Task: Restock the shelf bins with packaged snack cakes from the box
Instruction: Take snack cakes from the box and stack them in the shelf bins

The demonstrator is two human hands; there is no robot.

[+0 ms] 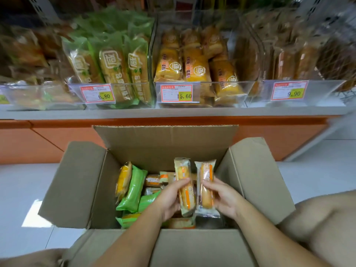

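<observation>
While my left hand (169, 199) grips the left cake (185, 186) and my right hand (224, 198) the right cake (206, 186), upright above the box (165, 149), bin tags read 6.80 (97, 93), 15.60 (176, 93), 9.90 (288, 91); wrapper print unreadable

Pale glossy floor tiles (19, 189); a bright patch of reflected light (36, 212) at left; an orange base panel (38, 139) beneath a grey ledge (173, 112).
</observation>
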